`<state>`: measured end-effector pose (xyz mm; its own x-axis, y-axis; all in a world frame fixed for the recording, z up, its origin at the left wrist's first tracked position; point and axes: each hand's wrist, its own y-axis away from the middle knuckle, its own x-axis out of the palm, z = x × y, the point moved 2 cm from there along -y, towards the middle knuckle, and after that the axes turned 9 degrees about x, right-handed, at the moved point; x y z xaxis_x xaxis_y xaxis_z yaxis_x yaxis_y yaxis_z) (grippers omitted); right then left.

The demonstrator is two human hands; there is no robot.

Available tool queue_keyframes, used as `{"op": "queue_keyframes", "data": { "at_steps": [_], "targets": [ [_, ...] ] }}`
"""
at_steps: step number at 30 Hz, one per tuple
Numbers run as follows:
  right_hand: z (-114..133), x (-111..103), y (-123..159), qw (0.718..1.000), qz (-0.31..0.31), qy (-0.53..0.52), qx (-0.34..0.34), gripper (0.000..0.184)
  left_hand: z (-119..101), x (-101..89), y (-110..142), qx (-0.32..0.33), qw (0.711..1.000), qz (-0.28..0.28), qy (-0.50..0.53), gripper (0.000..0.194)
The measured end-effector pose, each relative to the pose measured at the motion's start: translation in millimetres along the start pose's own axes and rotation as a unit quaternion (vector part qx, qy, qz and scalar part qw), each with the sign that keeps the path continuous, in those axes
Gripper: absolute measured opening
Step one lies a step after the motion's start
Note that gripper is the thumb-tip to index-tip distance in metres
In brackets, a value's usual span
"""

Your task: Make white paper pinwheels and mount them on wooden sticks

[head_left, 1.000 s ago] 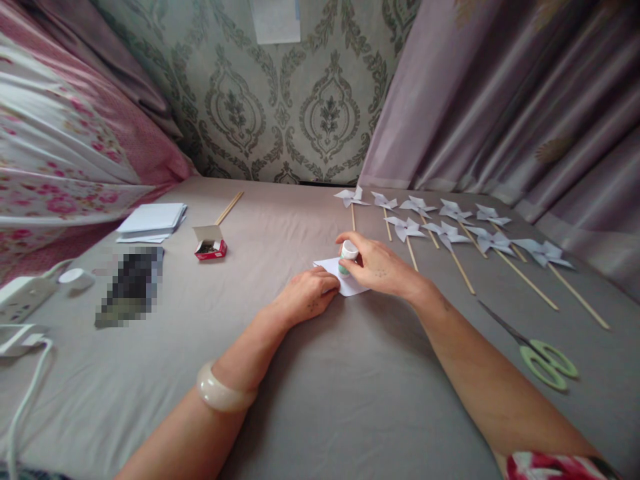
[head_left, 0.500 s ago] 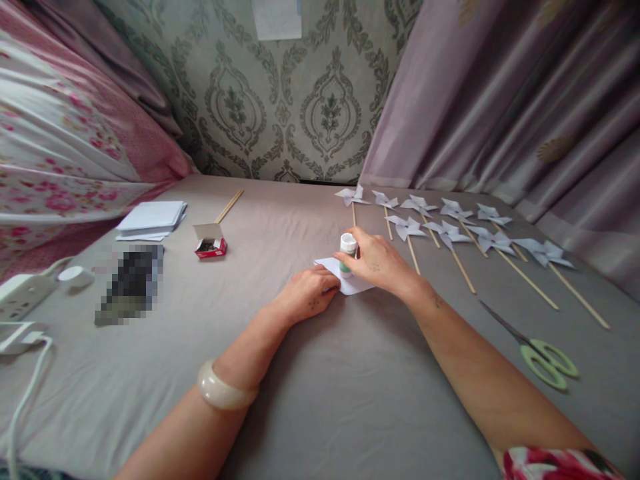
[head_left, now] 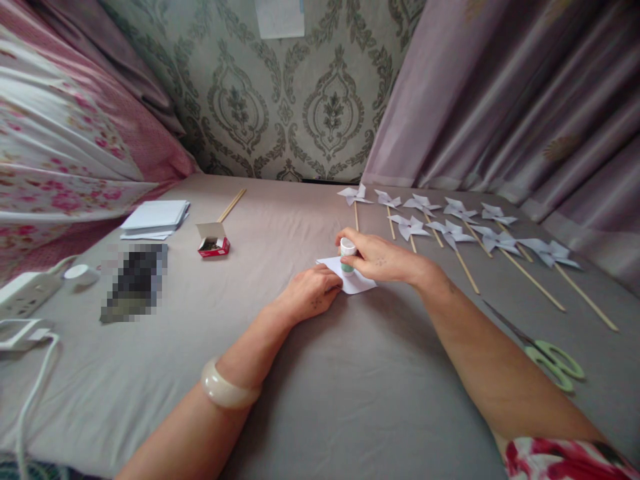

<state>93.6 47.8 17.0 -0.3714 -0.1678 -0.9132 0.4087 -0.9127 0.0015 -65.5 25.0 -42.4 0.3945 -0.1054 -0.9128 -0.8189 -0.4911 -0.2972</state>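
Note:
A small white sheet of paper (head_left: 359, 283) lies on the grey cloth in front of me. My left hand (head_left: 316, 292) rests at the paper's left edge, fingers curled together and pressed on it. My right hand (head_left: 375, 255) grips a white glue stick (head_left: 347, 257) with a greenish label. The stick stands nearly upright, its lower end against the paper. That lower tip is too small to make out clearly.
Several white paper pinwheels (head_left: 451, 233) on wooden sticks lie at the right, with green-handled scissors (head_left: 553, 360) nearer me. Leftward are a red box (head_left: 214, 248), wooden sticks (head_left: 232, 205), a paper stack (head_left: 155, 219), a white cap (head_left: 81, 275) and a power strip (head_left: 30, 295).
My right hand has turned at the wrist, and its fingers now reach over the far side of the glue stick, which has shifted slightly on the paper. My left hand stays at the paper's edge.

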Motion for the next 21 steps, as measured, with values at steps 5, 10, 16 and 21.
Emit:
{"op": "queue_keyframes", "data": {
  "at_steps": [5,10,16,21],
  "targets": [
    [2.5,-5.1,-2.3,0.999,0.036,-0.001,-0.020,0.031,-1.7,-1.7,0.0,-0.010,1.000,0.002,0.000,0.020],
    [9.4,-8.4,-2.5,0.998,0.057,0.020,-0.028,0.031,-1.3,-1.0,-0.1,-0.009,1.000,0.002,-0.008,0.019],
    [8.3,-14.7,1.6,0.999,0.028,0.015,-0.021,0.029,-1.3,-0.8,-0.2,-0.011,1.000,0.002,-0.010,0.019],
    [-12.8,-32.2,23.5,0.949,-0.175,-0.247,0.084,0.021,0.9,-0.3,-0.1,-0.023,0.999,-0.020,0.016,0.021]
  ]
}}
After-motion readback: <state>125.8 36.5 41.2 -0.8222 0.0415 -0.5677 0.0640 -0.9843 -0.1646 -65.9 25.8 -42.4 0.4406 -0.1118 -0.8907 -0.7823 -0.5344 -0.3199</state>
